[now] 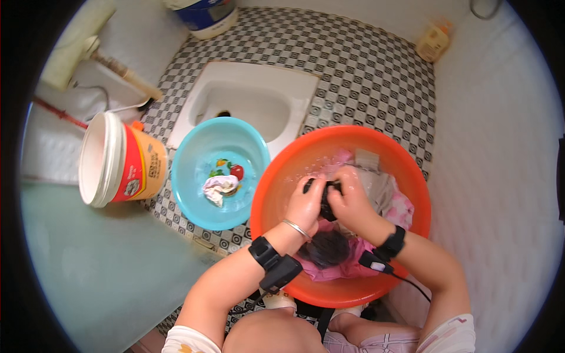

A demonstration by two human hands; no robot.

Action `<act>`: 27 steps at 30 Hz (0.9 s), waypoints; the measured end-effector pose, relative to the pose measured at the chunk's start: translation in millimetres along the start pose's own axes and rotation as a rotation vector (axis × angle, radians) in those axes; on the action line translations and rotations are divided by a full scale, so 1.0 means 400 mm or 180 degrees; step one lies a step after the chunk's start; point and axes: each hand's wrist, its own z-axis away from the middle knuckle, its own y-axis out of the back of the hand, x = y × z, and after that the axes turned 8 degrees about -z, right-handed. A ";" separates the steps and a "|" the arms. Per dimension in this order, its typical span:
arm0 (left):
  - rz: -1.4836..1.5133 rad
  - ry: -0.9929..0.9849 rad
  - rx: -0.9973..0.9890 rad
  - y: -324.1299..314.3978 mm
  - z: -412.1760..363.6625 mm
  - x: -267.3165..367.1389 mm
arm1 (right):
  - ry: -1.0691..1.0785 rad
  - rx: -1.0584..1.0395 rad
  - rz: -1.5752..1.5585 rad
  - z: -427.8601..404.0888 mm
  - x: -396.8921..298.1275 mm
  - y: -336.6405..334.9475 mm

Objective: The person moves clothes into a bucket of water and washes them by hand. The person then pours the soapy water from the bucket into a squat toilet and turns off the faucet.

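Note:
Both hands grip a wet black cloth (327, 204) above an orange plastic basin (269, 225). My left hand (304, 204) is closed on its left side, and my right hand (352, 198) bunches the other side. Below lie soaked clothes: a grey garment (373, 187) at the far right, a pink-and-white patterned cloth (401, 209) by the right wall, and a bright pink cloth (337, 269) at the near side. Close to my wrists is a dark bundle (327, 250), partly hidden by my arms. Small bubbles or splashes show at the basin's far left.
Left of the orange basin is a turquoise basin (177, 185) holding a crumpled white cloth (219, 187). A tall plastic bucket (139, 165) stands farther left. Behind are a squat toilet (251, 73), a blue-and-white bucket (209, 17) and a pump bottle (433, 43). A cable (412, 286) hangs from my right wrist device.

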 end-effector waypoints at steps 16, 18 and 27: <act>-0.0427 -0.1056 0.0475 -0.036 -0.003 0.048 | -0.1326 0.0722 -0.1788 -0.073 -0.104 -0.008; -0.0294 -0.0741 0.0370 -0.027 -0.019 0.033 | -0.0749 0.0641 -0.1057 -0.062 -0.081 -0.005; 0.0199 0.0764 -0.0277 0.025 -0.052 -0.039 | 0.0668 -0.0311 0.0877 -0.042 -0.108 0.008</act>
